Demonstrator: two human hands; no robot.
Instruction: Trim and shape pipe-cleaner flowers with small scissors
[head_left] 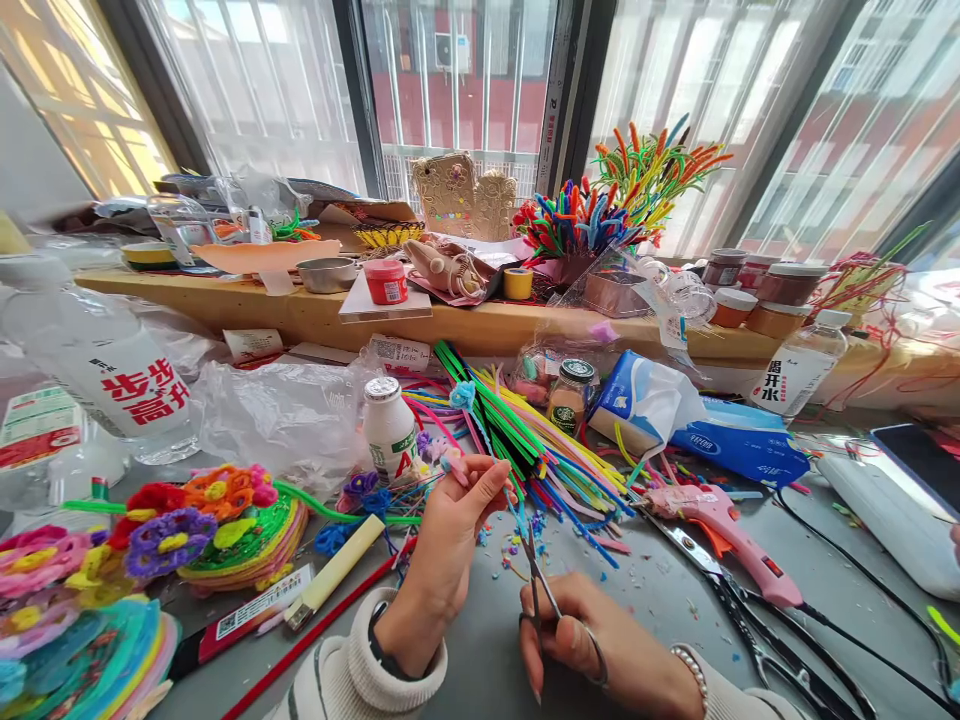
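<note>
My left hand (442, 540) is closed in a pinch on a pipe cleaner, whose light-blue end (520, 512) hangs below the fingertips. Small scissors (541, 580) are in my right hand (600, 640), thumb and fingers at the handle loops. Their blades point up and meet the hanging blue end; whether they cut it is too small to tell. A pink fuzzy piece shows by the left knuckles. Behind both hands lies a bundle of coloured pipe cleaners (525, 440), and tiny fuzzy clippings are scattered on the grey table (495, 640).
At left lie pipe-cleaner flowers (171, 540), a wooden-handled brush (337, 570) and a water bottle (127, 370). A white drink bottle (388, 430) stands behind my left hand. On the right are a pink glue gun (731, 530), large scissors (742, 610) and a blue tissue pack (742, 440).
</note>
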